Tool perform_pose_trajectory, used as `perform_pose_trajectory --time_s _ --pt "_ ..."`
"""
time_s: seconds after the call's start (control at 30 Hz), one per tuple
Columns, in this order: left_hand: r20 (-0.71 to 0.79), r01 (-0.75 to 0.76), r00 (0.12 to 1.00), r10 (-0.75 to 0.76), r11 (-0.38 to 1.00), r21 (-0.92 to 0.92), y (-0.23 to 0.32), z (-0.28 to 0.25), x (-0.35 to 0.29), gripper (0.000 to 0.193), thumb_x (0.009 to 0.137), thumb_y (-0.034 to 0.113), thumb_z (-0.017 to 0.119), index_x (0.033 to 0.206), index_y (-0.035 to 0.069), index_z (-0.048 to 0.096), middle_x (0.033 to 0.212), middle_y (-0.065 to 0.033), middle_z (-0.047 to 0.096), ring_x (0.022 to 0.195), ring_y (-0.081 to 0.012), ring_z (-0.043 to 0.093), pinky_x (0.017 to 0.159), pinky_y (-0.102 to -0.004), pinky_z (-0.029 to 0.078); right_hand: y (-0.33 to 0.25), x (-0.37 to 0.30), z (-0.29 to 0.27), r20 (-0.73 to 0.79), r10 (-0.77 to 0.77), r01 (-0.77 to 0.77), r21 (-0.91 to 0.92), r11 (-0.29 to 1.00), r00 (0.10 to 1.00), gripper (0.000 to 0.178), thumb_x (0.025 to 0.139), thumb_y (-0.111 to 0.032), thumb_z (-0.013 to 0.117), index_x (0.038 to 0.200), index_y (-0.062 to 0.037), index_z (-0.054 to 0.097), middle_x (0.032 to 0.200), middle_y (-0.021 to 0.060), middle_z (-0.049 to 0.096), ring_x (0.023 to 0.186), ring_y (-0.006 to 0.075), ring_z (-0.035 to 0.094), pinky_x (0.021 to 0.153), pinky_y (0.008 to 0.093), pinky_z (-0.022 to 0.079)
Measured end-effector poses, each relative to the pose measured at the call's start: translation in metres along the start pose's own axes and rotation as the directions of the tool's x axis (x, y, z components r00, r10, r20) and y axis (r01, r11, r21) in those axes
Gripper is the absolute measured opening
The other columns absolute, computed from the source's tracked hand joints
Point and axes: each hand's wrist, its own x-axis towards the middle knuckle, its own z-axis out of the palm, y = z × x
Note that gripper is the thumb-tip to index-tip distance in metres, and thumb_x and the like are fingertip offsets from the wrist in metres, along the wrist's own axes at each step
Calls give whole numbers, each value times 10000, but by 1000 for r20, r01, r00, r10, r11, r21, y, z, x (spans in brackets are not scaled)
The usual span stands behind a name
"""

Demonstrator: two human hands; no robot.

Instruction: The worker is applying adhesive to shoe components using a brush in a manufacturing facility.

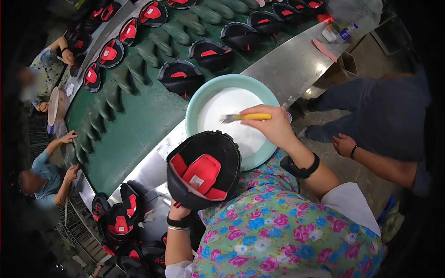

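Observation:
My left hand point(179, 211) grips a black shoe upper point(225, 160) with a red lining, its opening turned up toward me. The upper hides most of those fingers. Between the fingers and thumb of my right hand point(275, 129) is a brush point(254, 116) with a yellow handle. Its bristles point left, over the white liquid point(227, 103) in a round light-green basin point(193, 103); whether they touch the liquid I cannot tell. The upper hangs at the basin's near left side, overlapping the rim in view.
A green conveyor belt point(141, 132) carries rows of dark green shoe lasts point(121, 78) and black-and-red uppers point(181, 76). More uppers point(121, 226) are heaped at lower left. Two people work across the belt; another person point(371, 109) stands at right. Bottles point(347, 32) and a pink insole point(324, 50) lie on the metal edge.

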Motion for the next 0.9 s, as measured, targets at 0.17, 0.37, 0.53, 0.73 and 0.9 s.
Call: perform_pose_trajectory --time_s 0.17,0.37,0.53,0.73,0.9 --pt "25 7 1000 -4 994 -108 0 18 20 452 886 100 620 1289 -31 460 1184 -118 571 1053 -195 559 923 -346 432 -42 5 20 285 -221 143 269 952 933 221 741 -76 756 951 -22 710 918 95 702 800 166 659 716 265 505" --pt "-30 -43 999 42 998 -46 6 22 26 481 877 84 631 1305 -35 444 1224 -124 558 1086 -199 549 952 -340 421 -14 4 23 38 -58 55 60 997 998 153 759 -77 750 888 -3 713 803 91 699 705 133 659 652 244 512" --pt "-162 -176 961 225 946 271 3 18 31 507 877 96 637 1321 -36 430 1271 -133 538 1138 -214 526 991 -345 393 -14 -21 22 17 70 -67 -141 988 997 218 755 -184 766 767 13 673 633 84 655 558 142 622 554 261 488" --pt "-208 -147 957 205 953 263 -2 4 30 443 902 111 614 1283 -52 455 1223 -129 552 1101 -208 538 959 -333 400 -65 -43 19 253 208 -239 99 966 945 232 755 -192 767 761 20 673 672 81 670 595 103 609 586 256 490" --pt "-319 -196 918 237 968 157 -2 -9 23 342 955 220 550 1197 -20 532 1000 -97 618 829 -162 608 668 -291 518 -71 -42 20 411 61 -133 148 980 910 198 744 -173 770 768 6 687 704 81 677 628 99 609 622 246 493"
